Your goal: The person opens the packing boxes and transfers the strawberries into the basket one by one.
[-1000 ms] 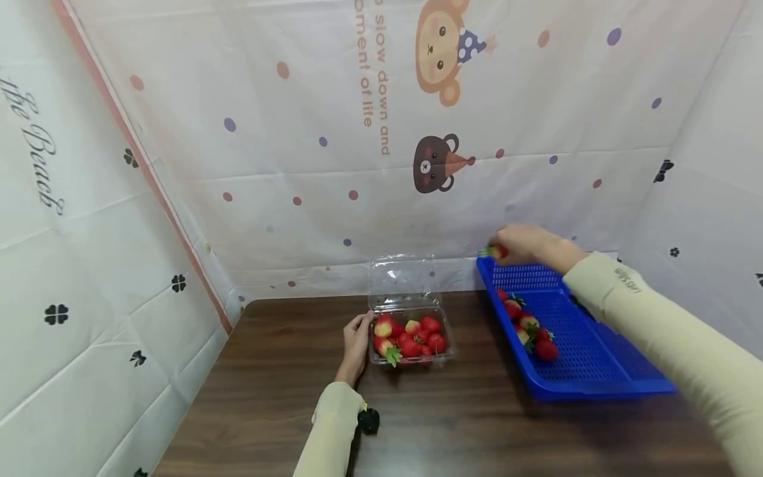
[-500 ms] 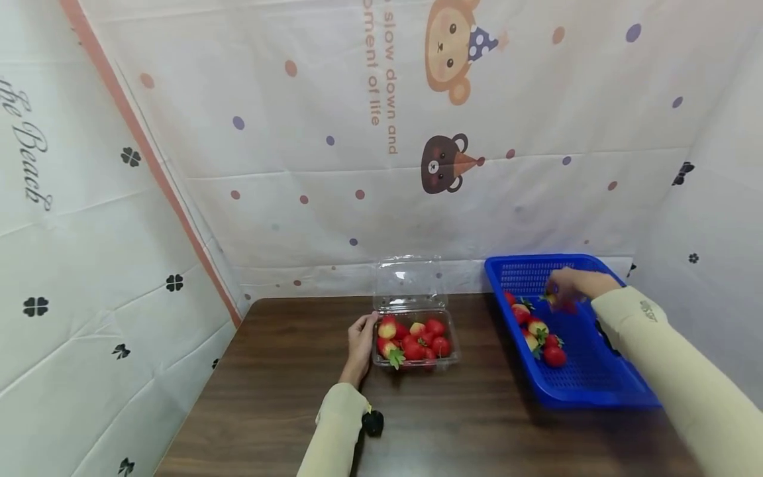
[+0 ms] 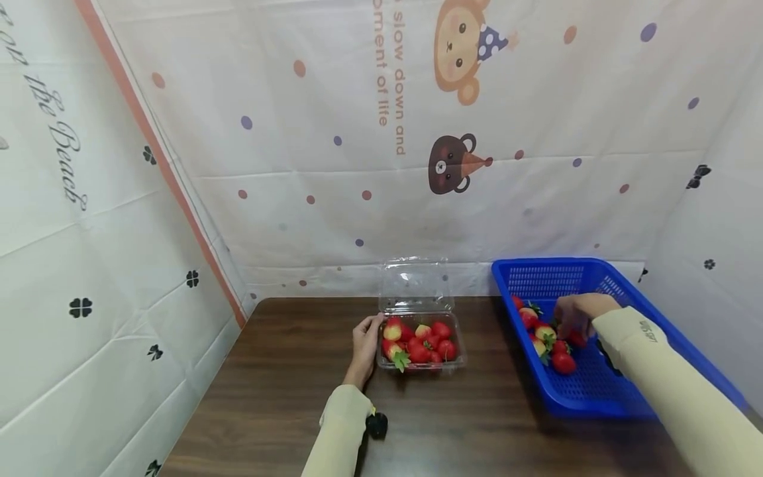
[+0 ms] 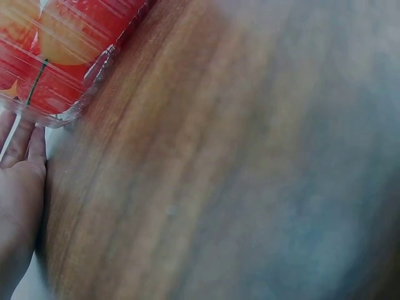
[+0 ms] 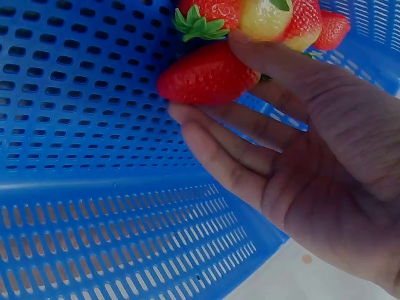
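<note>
Dark wood-grain tabletop (image 3: pixel 286 391) w/ blue perforated plastic basket (image 3: pixel 596 384) at right, where R hand (image 3: pixel 583 310) pinches a glossy red strawberry (image 5: pixel 200 78) that might slip b/c only fingertips hold it; L hand (image 3: pixel 363 346) touches open clear plastic box (image 3: pixel 447 366), grip unclear.

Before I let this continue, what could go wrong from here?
The long red strawberry pinched in the right grip might slip and knock the red and yellow strawberries beside it. The open clear plastic box, touched on its left side by the left grip, could shift if bumped.
</note>
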### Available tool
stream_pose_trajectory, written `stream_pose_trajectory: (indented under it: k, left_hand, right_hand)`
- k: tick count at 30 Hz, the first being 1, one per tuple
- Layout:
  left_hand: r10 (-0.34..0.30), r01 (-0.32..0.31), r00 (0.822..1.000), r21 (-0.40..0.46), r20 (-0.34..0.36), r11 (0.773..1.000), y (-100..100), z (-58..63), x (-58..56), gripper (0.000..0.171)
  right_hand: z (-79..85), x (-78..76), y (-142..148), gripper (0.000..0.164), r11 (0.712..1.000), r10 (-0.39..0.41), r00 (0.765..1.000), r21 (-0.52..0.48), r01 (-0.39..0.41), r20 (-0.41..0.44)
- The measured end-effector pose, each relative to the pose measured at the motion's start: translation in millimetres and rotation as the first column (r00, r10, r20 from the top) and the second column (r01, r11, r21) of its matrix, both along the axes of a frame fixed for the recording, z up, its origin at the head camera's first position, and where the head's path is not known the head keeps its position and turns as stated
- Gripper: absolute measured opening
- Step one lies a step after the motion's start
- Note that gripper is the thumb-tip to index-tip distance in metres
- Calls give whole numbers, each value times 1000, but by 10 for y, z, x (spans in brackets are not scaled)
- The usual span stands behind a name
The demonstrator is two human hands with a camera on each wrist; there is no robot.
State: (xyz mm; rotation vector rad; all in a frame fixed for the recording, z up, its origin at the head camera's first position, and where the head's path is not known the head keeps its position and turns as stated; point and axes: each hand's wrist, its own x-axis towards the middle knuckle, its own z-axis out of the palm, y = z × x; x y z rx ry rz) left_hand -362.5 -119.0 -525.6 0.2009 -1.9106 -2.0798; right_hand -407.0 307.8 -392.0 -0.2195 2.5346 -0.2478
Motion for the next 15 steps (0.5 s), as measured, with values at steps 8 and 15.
stream_pose_trajectory:
  k: [8,15]
  left_hand:
    - [-12,12,1000,18,-10,1000,8,12,-47,33]
    - [-38,39,999,46,-9,998,32,169,43,30]
  right_hand:
    - [226,-125,-128,26,990,142,987,9,-141,-82]
    - [576,-243,-917,11,896,437,688,215,-389,-579]
